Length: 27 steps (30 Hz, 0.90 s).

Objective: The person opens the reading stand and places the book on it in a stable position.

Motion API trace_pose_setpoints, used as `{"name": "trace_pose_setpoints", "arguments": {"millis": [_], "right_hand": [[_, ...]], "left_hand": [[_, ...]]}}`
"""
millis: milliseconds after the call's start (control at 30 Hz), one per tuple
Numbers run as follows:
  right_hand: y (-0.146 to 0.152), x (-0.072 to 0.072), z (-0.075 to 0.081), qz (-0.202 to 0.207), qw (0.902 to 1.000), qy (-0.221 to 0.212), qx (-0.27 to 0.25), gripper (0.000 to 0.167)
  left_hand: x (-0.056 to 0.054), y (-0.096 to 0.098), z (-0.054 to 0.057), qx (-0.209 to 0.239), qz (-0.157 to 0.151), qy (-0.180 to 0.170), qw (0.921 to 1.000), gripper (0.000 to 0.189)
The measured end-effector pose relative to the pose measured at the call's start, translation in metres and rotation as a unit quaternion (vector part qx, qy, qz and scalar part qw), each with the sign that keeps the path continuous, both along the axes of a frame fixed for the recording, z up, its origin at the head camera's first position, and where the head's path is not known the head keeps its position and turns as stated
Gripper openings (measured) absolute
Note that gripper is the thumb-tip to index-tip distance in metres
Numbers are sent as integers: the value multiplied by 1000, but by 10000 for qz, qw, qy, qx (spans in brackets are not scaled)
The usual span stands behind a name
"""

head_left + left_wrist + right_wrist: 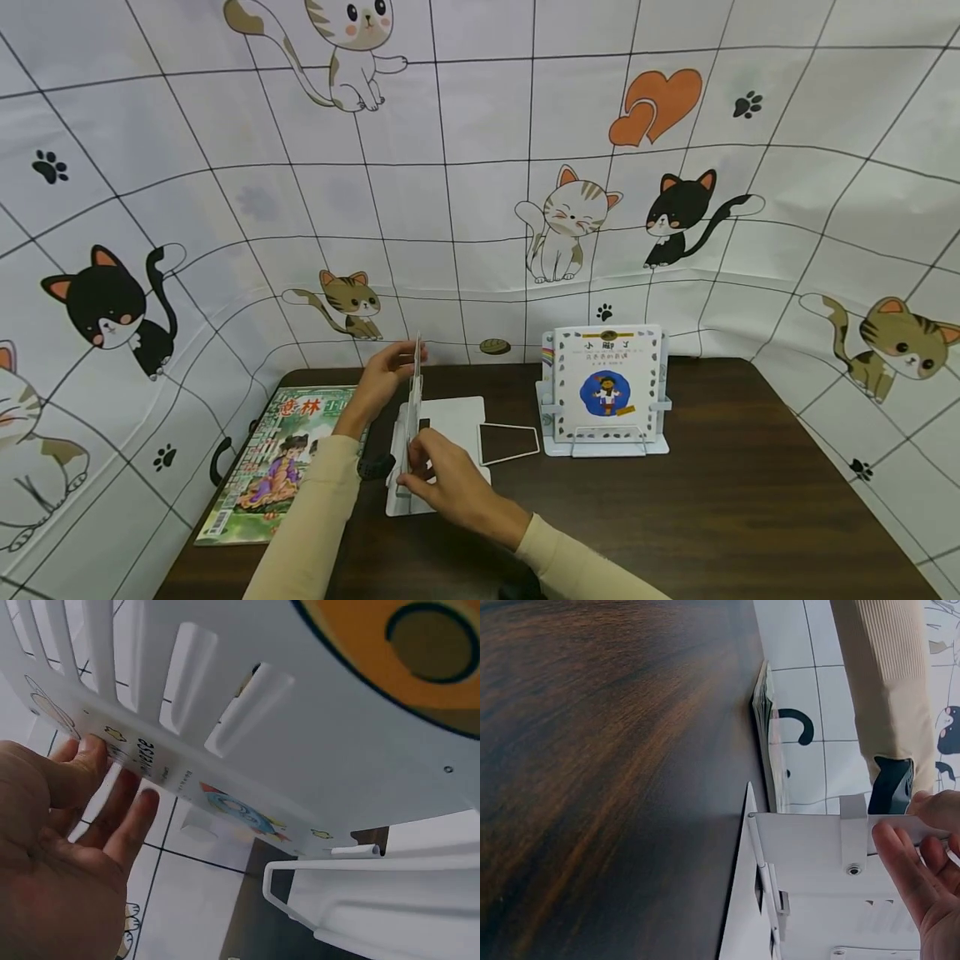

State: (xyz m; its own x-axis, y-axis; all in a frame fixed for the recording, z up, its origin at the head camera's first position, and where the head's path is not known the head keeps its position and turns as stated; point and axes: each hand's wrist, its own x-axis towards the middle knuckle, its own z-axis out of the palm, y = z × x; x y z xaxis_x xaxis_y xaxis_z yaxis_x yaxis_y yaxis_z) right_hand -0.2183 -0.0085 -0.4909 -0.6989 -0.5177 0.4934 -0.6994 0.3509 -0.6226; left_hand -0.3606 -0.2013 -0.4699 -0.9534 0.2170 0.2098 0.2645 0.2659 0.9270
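A white folding book stand lies on the table, with its base (457, 410) flat and its slotted back panel (247, 712) raised nearly upright, edge-on in the head view. My left hand (378, 383) pinches the far upper edge of the panel between thumb and fingers, close to printed lettering and a small rocket picture. At the near side, my right hand (459, 490) holds the panel's edge, with the thumb (939, 811) on one face and fingers on the other. A thin white frame (510, 444) extends flat from the base toward the right.
Left of the stand lies a magazine (281, 467) with a colourful cover. Farther right, another white stand (622, 450) holds a children's book (609, 358) upright. A cat-patterned cloth (480, 208) hangs behind the dark wooden table (720, 500) and along its sides.
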Motion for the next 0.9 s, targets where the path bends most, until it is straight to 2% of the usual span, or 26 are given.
{"name": "trace_pose_setpoints", "arguments": {"millis": [200, 300, 400, 633, 800, 900], "right_hand": [[0, 1, 2, 29, 9999, -137, -46, 28], [-1, 1, 2, 20, 9998, -197, -68, 29], [-2, 1, 0, 29, 9997, -209, -135, 30], [-4, -2, -2, 18, 9993, -237, -278, 30], [-6, -7, -4, -149, 9989, -185, -392, 29], [-7, -9, -3, -175, 9986, -272, -420, 27]], "left_hand": [[18, -4, 3, -22, 535, 124, 9985, 41], [33, -7, 4, 13, 693, 152, 9975, 38], [52, -10, 6, 0, 734, 171, 9972, 35], [104, -21, 1, 75, 309, 232, 9992, 34], [129, -23, -3, -23, -229, 555, 9982, 33], [139, -20, -4, 57, -626, 677, 9957, 42]]}}
